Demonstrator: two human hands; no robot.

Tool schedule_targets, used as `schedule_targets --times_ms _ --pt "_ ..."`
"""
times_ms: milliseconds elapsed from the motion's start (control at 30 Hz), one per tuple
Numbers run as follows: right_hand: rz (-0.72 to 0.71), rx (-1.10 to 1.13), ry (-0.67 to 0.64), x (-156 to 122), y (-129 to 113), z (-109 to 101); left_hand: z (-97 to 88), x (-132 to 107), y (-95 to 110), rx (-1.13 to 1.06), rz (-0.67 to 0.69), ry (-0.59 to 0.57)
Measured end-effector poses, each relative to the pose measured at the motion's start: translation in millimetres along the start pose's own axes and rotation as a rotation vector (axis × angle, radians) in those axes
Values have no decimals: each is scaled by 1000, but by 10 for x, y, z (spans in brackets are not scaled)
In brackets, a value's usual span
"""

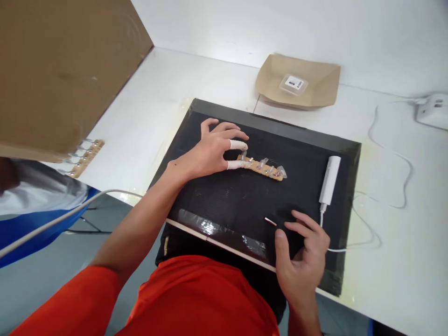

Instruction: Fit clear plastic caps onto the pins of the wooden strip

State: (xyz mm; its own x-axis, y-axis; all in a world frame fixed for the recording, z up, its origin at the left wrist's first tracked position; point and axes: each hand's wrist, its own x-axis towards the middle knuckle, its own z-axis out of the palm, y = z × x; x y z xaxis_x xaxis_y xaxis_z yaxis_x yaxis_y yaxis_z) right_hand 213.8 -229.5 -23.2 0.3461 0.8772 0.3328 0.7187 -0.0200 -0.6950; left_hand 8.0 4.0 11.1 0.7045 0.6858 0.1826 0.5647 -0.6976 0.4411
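My left hand (213, 149) reaches over the black mat (224, 200), its thumb and forefinger capped in white finger cots and pinching the left end of a tan strip (263, 168) that carries several small clear parts. My right hand (304, 254) rests at the mat's near edge, fingers loosely curled. Its fingertips are close to a small thin metallic piece (270, 220) lying on the mat, with a gap between them.
A white pen-shaped tool (329, 179) with a cord lies on the mat's right side. A brown paper tray (297, 84) holds a small clear packet at the back. A cardboard sheet (59, 70) overhangs another tan strip (84, 158) at the left. A white adapter (432, 109) sits far right.
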Motion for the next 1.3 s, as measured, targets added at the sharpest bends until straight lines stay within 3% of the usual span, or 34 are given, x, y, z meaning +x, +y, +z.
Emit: schedule_targets --times_ms 767,1300 --pt "-22 11 -23 16 8 12 -21 -102 -7 10 -8 1" --pt "-48 4 -26 17 25 23 -25 -6 -24 -24 23 -12"
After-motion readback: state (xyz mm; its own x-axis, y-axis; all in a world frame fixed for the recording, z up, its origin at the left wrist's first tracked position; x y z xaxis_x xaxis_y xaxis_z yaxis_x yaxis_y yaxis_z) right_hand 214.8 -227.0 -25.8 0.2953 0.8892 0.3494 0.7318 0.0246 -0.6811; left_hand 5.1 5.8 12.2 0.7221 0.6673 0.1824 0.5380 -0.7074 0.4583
